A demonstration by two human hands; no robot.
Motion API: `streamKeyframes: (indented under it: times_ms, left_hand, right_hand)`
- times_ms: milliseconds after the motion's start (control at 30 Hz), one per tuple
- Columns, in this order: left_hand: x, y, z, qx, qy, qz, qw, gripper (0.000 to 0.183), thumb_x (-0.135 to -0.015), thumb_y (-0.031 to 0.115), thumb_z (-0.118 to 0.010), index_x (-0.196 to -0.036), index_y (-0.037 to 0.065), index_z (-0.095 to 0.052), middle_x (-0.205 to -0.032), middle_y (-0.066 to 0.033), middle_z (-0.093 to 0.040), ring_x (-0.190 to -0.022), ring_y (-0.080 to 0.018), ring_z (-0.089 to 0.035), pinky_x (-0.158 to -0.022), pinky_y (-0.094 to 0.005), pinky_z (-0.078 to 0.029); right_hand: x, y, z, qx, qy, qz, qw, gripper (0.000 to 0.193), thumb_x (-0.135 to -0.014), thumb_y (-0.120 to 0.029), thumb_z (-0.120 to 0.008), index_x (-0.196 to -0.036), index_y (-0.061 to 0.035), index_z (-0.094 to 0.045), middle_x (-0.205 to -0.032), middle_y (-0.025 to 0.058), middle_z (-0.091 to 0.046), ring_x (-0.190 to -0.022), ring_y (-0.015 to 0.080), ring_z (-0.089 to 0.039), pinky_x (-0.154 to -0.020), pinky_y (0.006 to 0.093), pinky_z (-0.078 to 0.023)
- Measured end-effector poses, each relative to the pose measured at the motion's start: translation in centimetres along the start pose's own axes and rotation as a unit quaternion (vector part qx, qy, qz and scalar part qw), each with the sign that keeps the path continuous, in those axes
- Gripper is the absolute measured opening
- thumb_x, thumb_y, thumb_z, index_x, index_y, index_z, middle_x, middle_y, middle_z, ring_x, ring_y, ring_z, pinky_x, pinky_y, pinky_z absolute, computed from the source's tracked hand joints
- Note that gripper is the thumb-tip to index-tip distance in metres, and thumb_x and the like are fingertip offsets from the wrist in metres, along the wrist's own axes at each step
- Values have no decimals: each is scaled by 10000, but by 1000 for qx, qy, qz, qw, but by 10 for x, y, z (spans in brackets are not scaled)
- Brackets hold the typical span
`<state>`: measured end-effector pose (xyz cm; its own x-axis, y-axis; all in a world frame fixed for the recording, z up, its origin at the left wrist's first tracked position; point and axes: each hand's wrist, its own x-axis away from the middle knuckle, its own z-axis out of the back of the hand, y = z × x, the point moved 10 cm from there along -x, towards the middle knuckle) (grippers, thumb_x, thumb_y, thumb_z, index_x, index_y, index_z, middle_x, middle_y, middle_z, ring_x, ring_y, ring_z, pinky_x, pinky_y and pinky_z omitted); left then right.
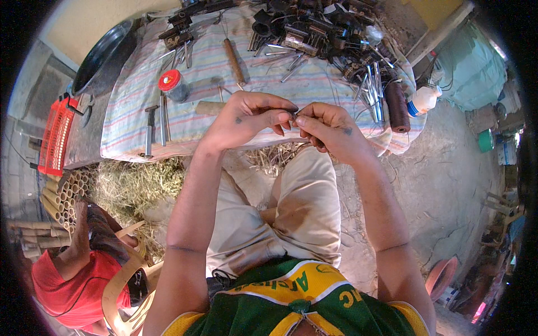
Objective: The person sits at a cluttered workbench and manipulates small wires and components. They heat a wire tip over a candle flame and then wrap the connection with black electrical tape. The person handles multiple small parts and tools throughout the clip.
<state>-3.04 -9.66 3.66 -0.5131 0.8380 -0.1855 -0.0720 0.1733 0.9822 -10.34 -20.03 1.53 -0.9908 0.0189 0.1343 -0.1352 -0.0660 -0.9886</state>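
A bare grey floor [437,185] is seen around a table draped in a striped cloth [126,120], and a heap of dry straw [131,187] is lodged below the near edge, toward the left. Over the middle of that near edge, a small dark piece [293,114] is held at the fingertips, directly between the two hands. The left hand [244,119] is closed lightly on its left side, thumb and forefinger drawn together; on its right side the right hand [330,127] is closed in a tighter pinch, the other fingers curled under. Neither hand can be called nearer, since the piece is met by both. Its long axis cannot be told, as most of it is covered by the fingers.

Near the left near corner, a hammer [149,131] is laid with its handle pointed at the near edge, well apart from the left hand. By the right edge, a dark brown cylinder [397,106] is placed, also clear of the right hand. Toward the far edge, right of centre, dark tubular parts [302,39] are piled.
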Motion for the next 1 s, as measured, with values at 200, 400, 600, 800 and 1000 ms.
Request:
streamKeyframes:
  times_ms: [200, 400, 600, 800, 1000]
  left_hand:
    - [0, -2, 1, -1, 6, 9, 1000, 171, -868, 31, -693, -1012, -61, -701, -873, -119, -713, -751, -159, -671, -690, -288, -566]
    - [2, -3, 4, -13, 16, -6, 1000, 132, -881, 33, -683, -983, -50, -694, -856, -87, -703, -739, -129, -647, -671, -268, -550]
    - [14, -16, 25, -81, 107, -35, 990, 141, -922, 41, -641, -1044, -30, -638, -922, -59, -667, -842, -102, -614, -739, -249, -518]
    - [47, -27, 106, -254, 292, -72, 919, 115, -925, 77, -641, -1004, -6, -632, -872, -28, -654, -782, -72, -568, -697, -235, -466]
    - [74, -38, 173, -362, 395, -73, 841, 133, -905, 101, -652, -985, -5, -635, -879, -122, -675, -806, -198, -641, -719, -311, -500]
  right_hand:
    - [0, -1, -3, 23, -8, -6, 1000, 230, -944, -260, -612, -934, -33, -648, -719, -44, -558, -566, 15, -445, -480, 195, -335]
    - [-2, -1, -6, 22, -12, -22, 999, 249, -941, -273, -621, -942, -26, -652, -740, -37, -563, -606, 20, -463, -512, 196, -361]
    - [-15, 2, -2, 71, -31, 14, 997, 294, -949, -273, -618, -1018, 7, -676, -820, 6, -629, -723, 81, -558, -658, 226, -462]
    - [-51, 33, 3, 188, -96, -6, 977, 273, -924, -221, -634, -1013, 30, -695, -867, 52, -696, -820, 107, -607, -766, 268, -480]
    - [-85, 54, 13, 233, -160, -52, 958, 299, -925, -225, -647, -1072, 32, -682, -882, 78, -709, -895, 121, -634, -843, 272, -476]
